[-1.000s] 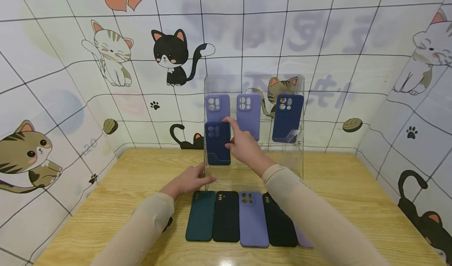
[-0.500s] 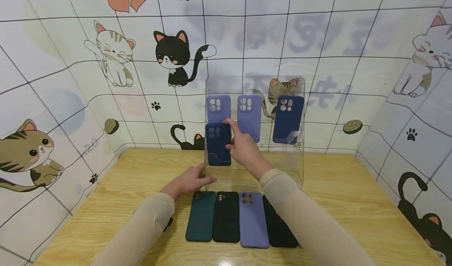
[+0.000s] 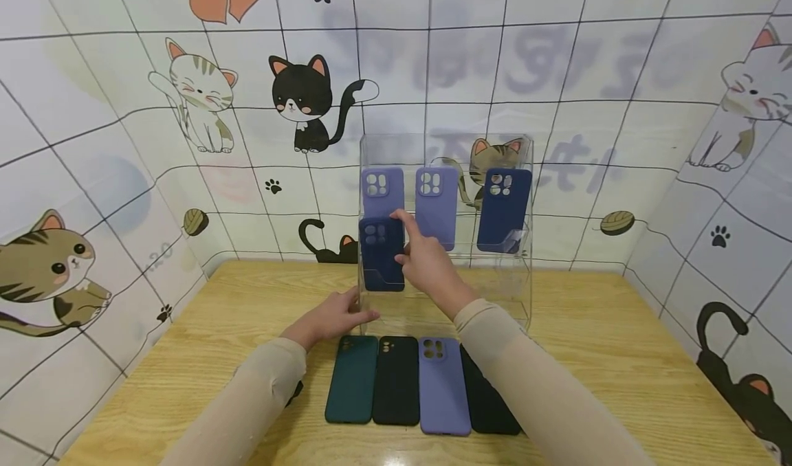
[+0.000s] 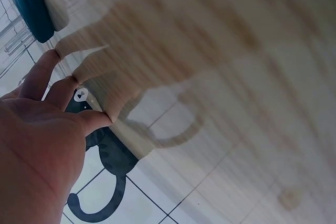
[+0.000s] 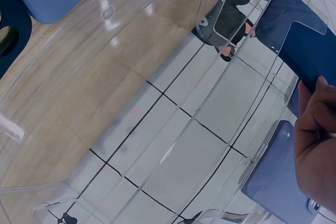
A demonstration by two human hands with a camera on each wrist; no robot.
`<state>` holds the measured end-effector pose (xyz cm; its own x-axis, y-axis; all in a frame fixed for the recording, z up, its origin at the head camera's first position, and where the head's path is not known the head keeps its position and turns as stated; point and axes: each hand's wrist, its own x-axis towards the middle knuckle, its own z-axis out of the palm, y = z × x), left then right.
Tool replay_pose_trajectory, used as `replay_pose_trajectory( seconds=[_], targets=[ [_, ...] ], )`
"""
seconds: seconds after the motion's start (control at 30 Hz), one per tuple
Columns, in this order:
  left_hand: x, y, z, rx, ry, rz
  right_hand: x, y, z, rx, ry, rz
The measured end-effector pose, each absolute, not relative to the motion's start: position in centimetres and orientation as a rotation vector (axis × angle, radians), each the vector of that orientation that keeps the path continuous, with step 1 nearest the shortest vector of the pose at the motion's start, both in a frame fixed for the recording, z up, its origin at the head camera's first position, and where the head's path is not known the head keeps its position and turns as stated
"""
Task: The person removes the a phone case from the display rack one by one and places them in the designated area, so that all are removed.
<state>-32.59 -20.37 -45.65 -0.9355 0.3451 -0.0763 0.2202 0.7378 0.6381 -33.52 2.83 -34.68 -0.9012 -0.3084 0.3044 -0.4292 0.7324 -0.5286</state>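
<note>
A clear display stand (image 3: 522, 273) is on the table, phone cases leaning in its pockets. My left hand (image 3: 328, 317) holds the stand's lower left side, thumb in front; in the left wrist view its fingertips are spread close to the table top. My right hand (image 3: 430, 256) grips the upper right edge of a navy phone case (image 3: 382, 260) in the second row's left pocket. Its index finger is at the top corner, its thumb along the side. In the right wrist view, clear plastic covers the bottom end of that navy case (image 5: 310, 51).
Two purple cases (image 3: 436, 205) and another navy case (image 3: 504, 208) fill the upper row. In front of the stand lie a teal case (image 3: 351, 380), a black case (image 3: 397, 381), a purple case (image 3: 444, 387) and another black case (image 3: 489, 394) partly under my right sleeve. A cat-patterned wall (image 3: 396, 60) stands behind.
My right forearm has shifted slightly left, and a purple case's corner beside it is now covered. Both hands keep their places; the navy case looks slightly lower in its pocket.
</note>
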Motion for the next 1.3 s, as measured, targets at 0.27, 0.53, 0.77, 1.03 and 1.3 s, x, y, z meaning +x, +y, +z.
replay_pose_trajectory(
  seconds=[0.27,0.53,0.77,1.03,1.3],
  targets=[
    [-32.5,-20.4,-45.9,0.455,2.764,0.972,-33.3,2.8,-35.2,0.618,-2.684,0.862],
    [-32.1,-20.6,-46.4,0.418,2.767,0.962,-33.1,3.6,-35.0,0.689,-2.59,0.96],
    [-32.3,-20.1,-46.3,0.448,2.78,0.946,-31.6,7.9,-30.2,0.694,-2.467,1.026],
    [-32.7,-20.0,-46.1,0.463,2.772,0.943,-28.5,16.1,-26.7,0.567,-2.483,1.005],
    [-32.8,-20.5,-46.0,0.479,2.769,0.944,-26.6,24.5,-28.2,0.358,-2.634,1.036]
  ],
)
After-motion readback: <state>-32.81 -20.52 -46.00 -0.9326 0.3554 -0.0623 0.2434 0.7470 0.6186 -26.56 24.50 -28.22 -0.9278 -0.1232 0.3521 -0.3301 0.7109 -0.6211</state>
